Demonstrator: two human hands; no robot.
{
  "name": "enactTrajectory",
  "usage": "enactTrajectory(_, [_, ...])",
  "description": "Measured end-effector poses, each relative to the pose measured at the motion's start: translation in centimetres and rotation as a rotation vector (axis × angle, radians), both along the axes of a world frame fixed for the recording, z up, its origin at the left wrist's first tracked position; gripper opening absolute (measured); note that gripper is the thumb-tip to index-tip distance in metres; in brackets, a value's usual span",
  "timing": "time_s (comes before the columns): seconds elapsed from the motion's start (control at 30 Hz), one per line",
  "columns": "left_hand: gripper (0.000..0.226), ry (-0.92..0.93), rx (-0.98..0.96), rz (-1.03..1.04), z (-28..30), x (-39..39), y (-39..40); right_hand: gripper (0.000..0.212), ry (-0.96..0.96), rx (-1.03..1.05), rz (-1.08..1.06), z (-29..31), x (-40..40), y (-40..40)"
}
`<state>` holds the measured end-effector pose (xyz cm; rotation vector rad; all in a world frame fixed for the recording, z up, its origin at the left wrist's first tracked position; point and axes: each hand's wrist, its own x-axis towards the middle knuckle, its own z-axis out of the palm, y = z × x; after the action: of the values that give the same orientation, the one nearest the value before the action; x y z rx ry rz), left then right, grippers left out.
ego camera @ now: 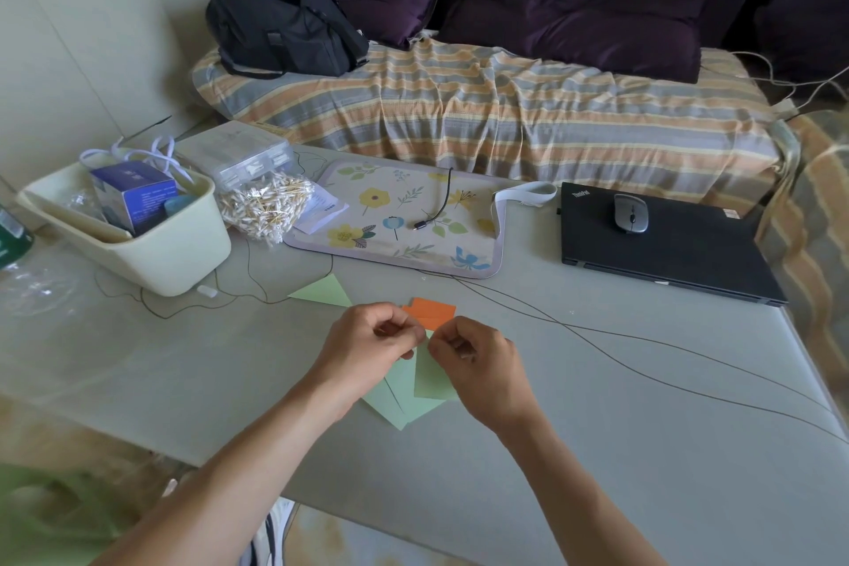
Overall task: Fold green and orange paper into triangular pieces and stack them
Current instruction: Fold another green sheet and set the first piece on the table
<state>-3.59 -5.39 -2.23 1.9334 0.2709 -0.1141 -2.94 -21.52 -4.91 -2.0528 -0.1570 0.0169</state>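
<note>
**Pinching green paper near the table's front edge**

Folded green paper (416, 395) is pinched at its top by the curled fingers of the left hand (367, 347) and right hand (478, 363). Orange paper (430, 312) lies just behind it, a green triangle (324, 291) behind-left. Bare table (643, 427) is left to its right.

Both bare forearms reach forward from the bottom edge and converge toward the middle. The left hand (367, 347) has its fingers curled inward, thumb and fingertips brought together in a pinch at the right side of the fist, knuckles facing up. The right hand (478, 358) mirrors it, fingers bent and pinching at its left side, back of the hand up. The two pinches sit just beside each other, nearly touching, wrists angled slightly inward.
</note>
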Motion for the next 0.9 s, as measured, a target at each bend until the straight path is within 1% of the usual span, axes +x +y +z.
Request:
enactTrajectory(0.2, [0.007, -0.025, 0.011, -0.014, -0.7, 0.1, -0.2, 0.013, 0.007, 0.028, 0.013, 0.1, 0.0, 0.2])
enactTrajectory(0.4, [0.013, -0.041, 0.060, -0.007, -1.0, 0.2, -0.5, 0.015, 0.027, 0.014, -0.021, 0.0, 0.0, 0.4])
enactTrajectory(0.53, [0.014, -0.057, 0.037, 0.031, -0.9, 0.3, -0.4, 0.016, 0.035, 0.023, -0.039, 0.1, 0.0, 0.4])
enactTrajectory(0.63, [0.015, -0.039, 0.010, -0.024, -1.2, 0.3, -0.5, 0.016, 0.010, 0.009, -0.046, 0.1, -0.1, 0.3])
enactTrajectory(0.73, [0.018, -0.035, 0.026, -0.069, -1.5, 0.2, -0.5, 0.016, 0.005, 0.021, -0.048, 0.0, -0.1, 0.3])
enactTrajectory(0.9, [0.017, -0.065, 0.038, 0.000, -1.4, 0.5, -0.2, 0.016, 0.068, 0.059, -0.042, 0.0, 0.0, 0.3])
